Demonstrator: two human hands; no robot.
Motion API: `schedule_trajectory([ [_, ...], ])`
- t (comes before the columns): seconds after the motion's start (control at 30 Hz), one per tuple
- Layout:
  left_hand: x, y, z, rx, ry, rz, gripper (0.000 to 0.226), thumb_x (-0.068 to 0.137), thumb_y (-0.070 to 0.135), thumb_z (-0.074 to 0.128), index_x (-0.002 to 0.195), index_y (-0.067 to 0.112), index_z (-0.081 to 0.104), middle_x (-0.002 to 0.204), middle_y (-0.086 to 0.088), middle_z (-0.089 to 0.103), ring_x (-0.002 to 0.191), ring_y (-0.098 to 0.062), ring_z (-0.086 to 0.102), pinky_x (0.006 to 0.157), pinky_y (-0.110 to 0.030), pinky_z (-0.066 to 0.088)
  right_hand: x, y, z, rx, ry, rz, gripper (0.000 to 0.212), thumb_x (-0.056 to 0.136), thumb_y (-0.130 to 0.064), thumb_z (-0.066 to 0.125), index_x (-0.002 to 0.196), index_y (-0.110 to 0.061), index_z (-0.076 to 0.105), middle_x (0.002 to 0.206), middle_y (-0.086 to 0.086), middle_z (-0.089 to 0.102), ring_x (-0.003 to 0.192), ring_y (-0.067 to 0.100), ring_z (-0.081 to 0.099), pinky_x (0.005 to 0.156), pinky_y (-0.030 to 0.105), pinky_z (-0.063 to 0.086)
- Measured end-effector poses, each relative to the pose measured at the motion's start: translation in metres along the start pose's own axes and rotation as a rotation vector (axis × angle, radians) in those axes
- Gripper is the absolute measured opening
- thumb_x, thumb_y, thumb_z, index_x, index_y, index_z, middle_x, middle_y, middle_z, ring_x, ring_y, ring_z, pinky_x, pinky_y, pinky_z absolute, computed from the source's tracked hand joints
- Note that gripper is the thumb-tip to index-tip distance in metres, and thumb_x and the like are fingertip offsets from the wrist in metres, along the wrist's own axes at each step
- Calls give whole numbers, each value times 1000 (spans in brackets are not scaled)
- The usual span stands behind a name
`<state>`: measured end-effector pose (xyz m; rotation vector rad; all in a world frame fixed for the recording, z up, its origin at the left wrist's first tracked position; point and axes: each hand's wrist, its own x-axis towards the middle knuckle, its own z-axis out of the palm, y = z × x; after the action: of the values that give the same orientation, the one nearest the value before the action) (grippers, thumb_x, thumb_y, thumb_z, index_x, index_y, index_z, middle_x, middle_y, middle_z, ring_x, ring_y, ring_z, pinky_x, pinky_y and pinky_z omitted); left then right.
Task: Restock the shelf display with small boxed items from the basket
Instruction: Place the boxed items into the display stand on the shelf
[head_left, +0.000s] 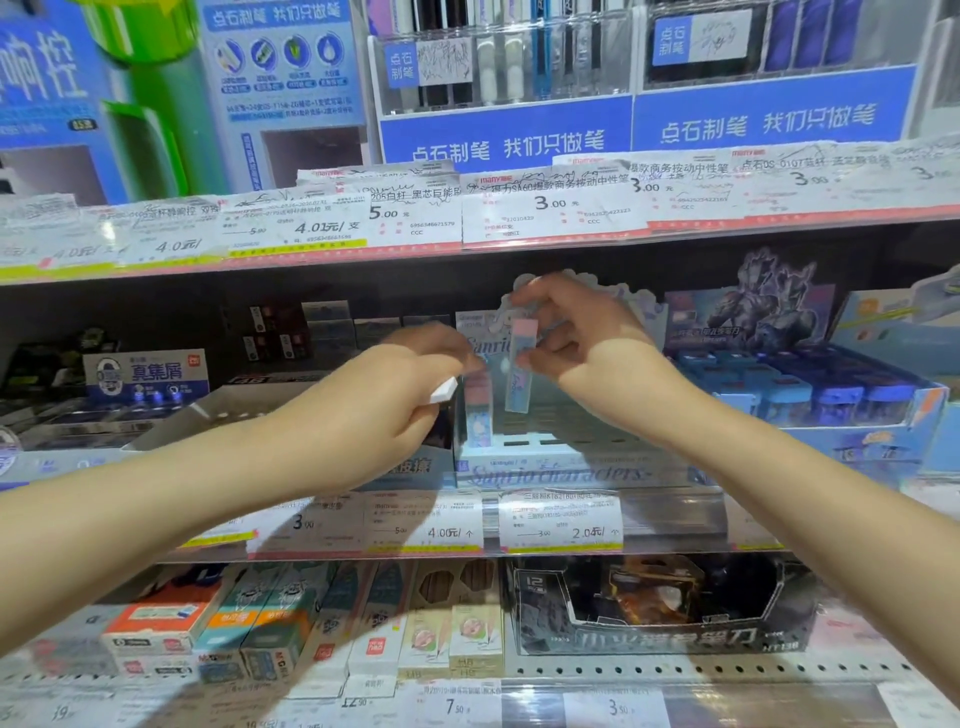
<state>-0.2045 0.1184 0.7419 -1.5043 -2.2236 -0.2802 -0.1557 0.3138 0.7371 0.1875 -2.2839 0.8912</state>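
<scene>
A pale blue display tray (550, 470) marked "Sanrio characters" stands on the middle shelf. My right hand (582, 338) holds a slim pink-and-blue boxed item (519, 364) upright above the tray, pinched between thumb and fingers. My left hand (395, 400) grips another pink-topped slim box (478, 410) at the tray's left end, with a small white piece (444, 389) sticking out beside the fingers. The basket is not in view.
A blue open box of small cases (810, 400) sits right of the tray. An eraser box (145, 374) stands at the left. Price labels (447, 525) line the shelf edge. Pen racks (498, 67) fill the upper shelf; pencil boxes (260, 629) and a black box (660, 608) lie below.
</scene>
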Motion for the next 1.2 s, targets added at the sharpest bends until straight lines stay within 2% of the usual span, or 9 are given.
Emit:
schedule_trajectory([
  [0.1,2,5,2,-69,-64,-69,41,83,-7,40,117,6,59,140,-8,49,128,-8,45,96,-12,34,0,6,5,-73,10,-14,27,80,-4,63,103,-18,58,75,-16,49,75,21,57,76,30,49],
  [0.27,1,16,-3,-113,-138,-105,56,87,-9,39,139,14,42,126,-15,54,81,16,-8,98,-19,14,-1,14,10,-34,10,-16,24,80,1,63,99,-13,62,82,0,58,76,20,59,75,22,49],
  [0.5,6,15,-15,-185,-262,-216,47,88,-9,37,126,12,56,88,25,31,73,16,57,70,-18,36,2,14,13,-141,-65,-77,23,81,2,62,102,-7,66,97,6,61,87,22,61,89,33,51],
  [0.73,9,15,-18,-220,-266,-242,8,89,-11,39,85,-3,41,89,8,40,76,17,3,84,-10,6,5,11,8,-377,-68,-177,31,84,-1,49,105,-10,70,110,8,58,99,25,55,81,25,41],
  [0.83,6,14,-15,-178,-280,-174,51,89,-10,36,135,11,46,102,1,42,68,13,-2,77,-3,-4,8,8,6,-395,-86,-151,31,84,-3,48,102,-10,71,109,6,59,98,26,56,81,30,45],
  [0.97,7,16,-21,-162,-286,-169,57,90,-7,35,141,20,38,128,-8,52,73,20,-2,72,-6,35,11,5,2,-424,-108,-129,31,84,-2,47,101,-9,71,111,8,63,98,27,58,83,31,47],
  [1.1,8,16,-23,-200,-290,-168,56,90,-7,35,139,19,41,87,17,55,79,29,23,58,-6,39,11,7,1,-427,-129,-119,32,83,0,47,102,-8,71,112,8,63,101,27,58,85,31,46],
  [1.13,9,18,-24,-203,-300,-170,56,90,-8,35,138,19,42,82,19,59,41,8,36,59,-8,38,9,8,2,-418,-150,-127,32,84,0,47,102,-9,71,111,8,62,101,26,57,83,30,45],
  [1.2,8,18,-23,-180,-288,-157,55,89,-9,35,137,16,43,104,4,60,64,12,0,90,-10,15,5,11,4,-414,-204,-120,29,86,-3,49,105,-10,70,105,4,59,101,24,55,75,25,38],
])
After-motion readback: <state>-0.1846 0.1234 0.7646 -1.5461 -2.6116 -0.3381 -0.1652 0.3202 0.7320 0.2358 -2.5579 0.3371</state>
